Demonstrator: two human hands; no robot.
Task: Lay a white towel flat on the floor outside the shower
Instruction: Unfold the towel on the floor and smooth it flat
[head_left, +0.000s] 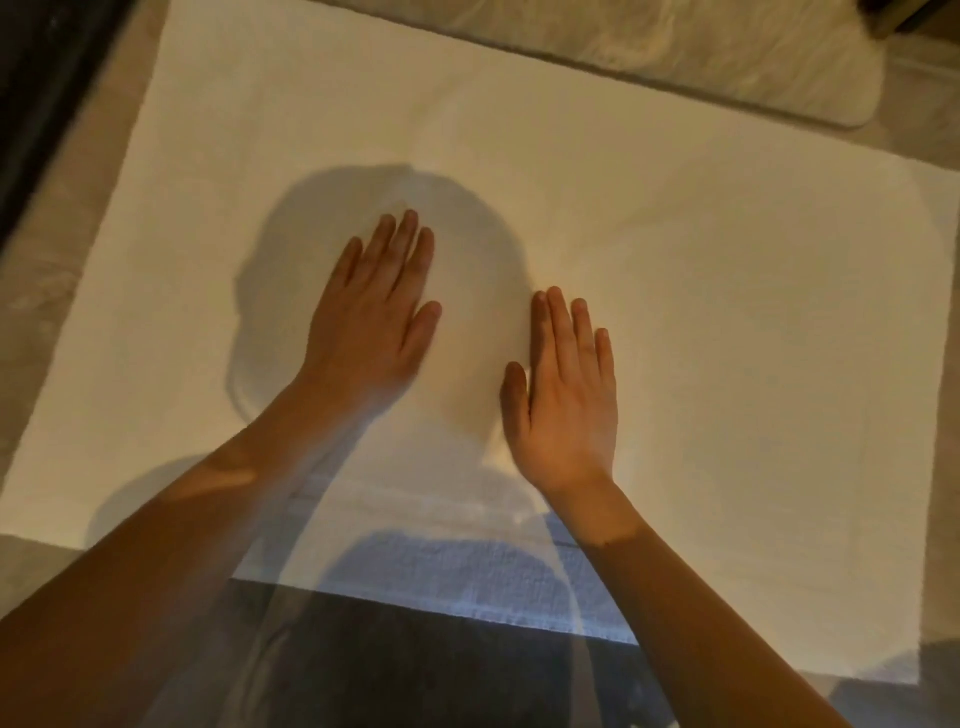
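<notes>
- white towel (675, 312) spread on tiled floor (47, 249), second mat (727, 57) beyond
- our left hand (371, 317) and right hand (569, 400) press flat, fingers extended, gripping nothing, likely smoothing creases

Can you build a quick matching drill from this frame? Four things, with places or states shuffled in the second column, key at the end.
Column A
1. left hand
2. right hand
3. white towel
4. bath mat

Column B
a. spread out across the floor
b. top right, beyond the towel's far edge
c. palm down, motion-blurred, farther up the towel
d. palm down, sharp, nearer the camera

Pairs: 1-c, 2-d, 3-a, 4-b
</notes>
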